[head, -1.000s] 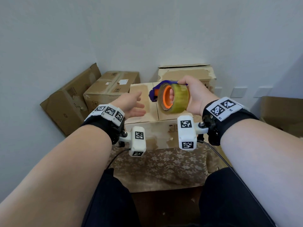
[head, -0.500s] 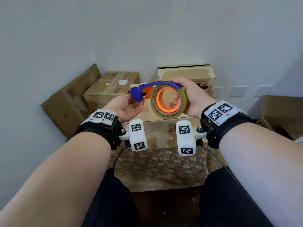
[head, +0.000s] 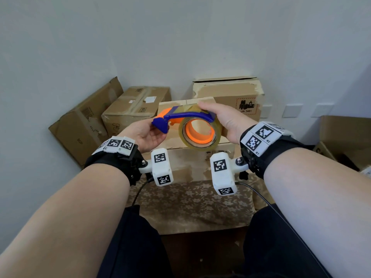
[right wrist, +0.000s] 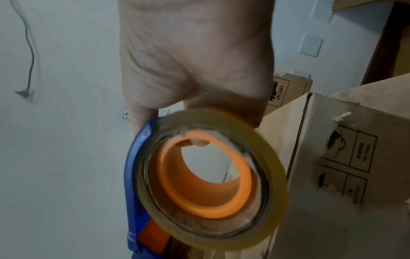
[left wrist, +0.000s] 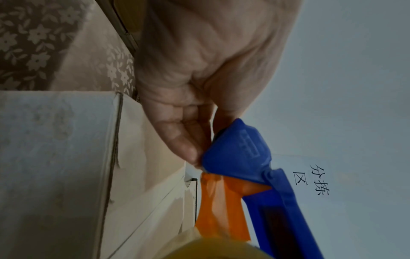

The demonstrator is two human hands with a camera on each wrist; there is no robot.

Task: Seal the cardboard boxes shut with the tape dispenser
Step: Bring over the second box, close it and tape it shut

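I've got my right hand (head: 224,121) wrapped round the blue-and-orange plastic tape dispenser (head: 192,127); left hand (head: 144,135) pinches its blue tip. Just beyond: brown cardboard box (head: 176,145) on floral cloth (head: 188,205), white wall (head: 180,37) behind.

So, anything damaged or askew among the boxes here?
Yes. The cardboard box at far left leans tilted against the wall, its flap sticking up. The box with the UN 3481 label has torn, peeling paper along its top edges. The box nearest the hands shows scuffed, ripped patches on its side.
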